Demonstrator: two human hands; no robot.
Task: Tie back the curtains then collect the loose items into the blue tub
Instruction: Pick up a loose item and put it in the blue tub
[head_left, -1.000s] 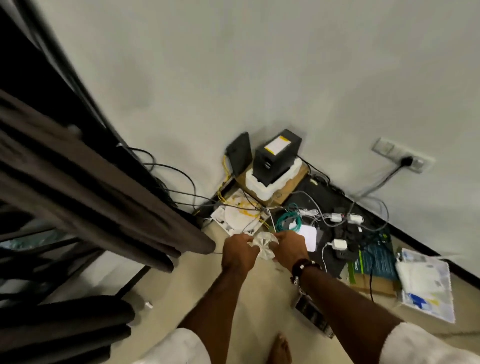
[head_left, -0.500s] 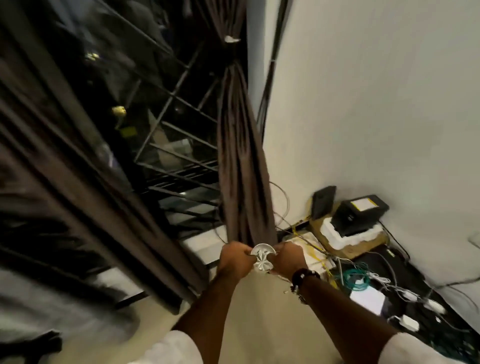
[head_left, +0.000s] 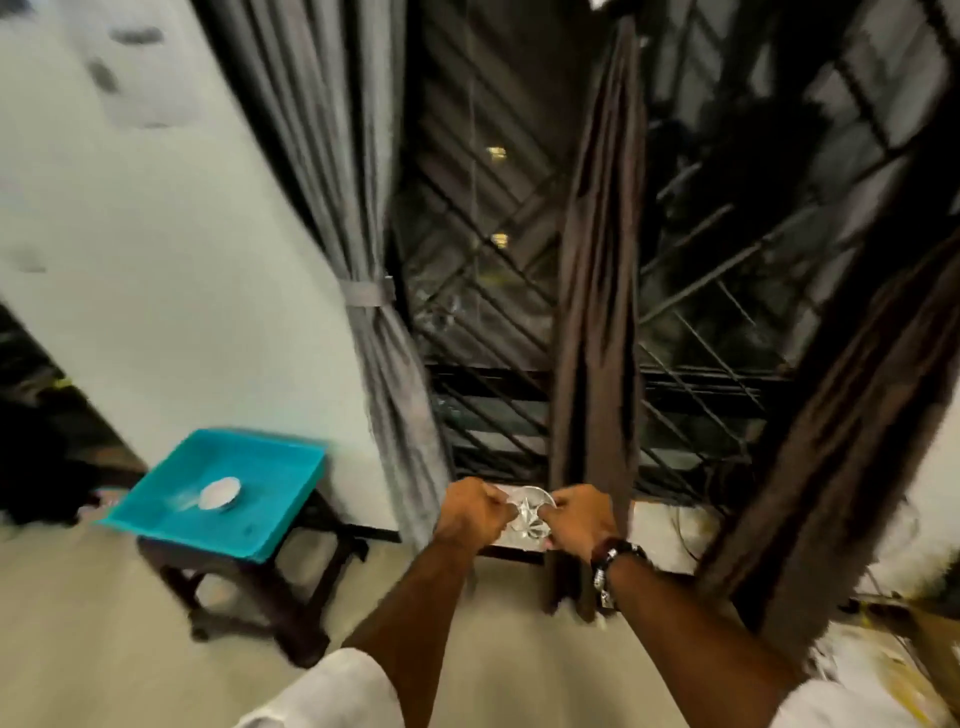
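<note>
My left hand and my right hand together grip a small clear crinkled wrapper between them, low in the middle of the view. The blue tub sits on a dark stool to the left, with a small white round item inside it. A grey curtain hangs at the wall, gathered by a grey tie-back. A brown curtain hangs bunched straight ahead, and another brown curtain slants at the right.
A dark window with a diagonal metal grille fills the space behind the curtains. Cardboard and yellow cables lie at the lower right. Pale floor stretches in front of the stool.
My view has swung left from the corner with the electronics to the window and the blue tub. Both hands have kept hold of the clear wrapper throughout.
</note>
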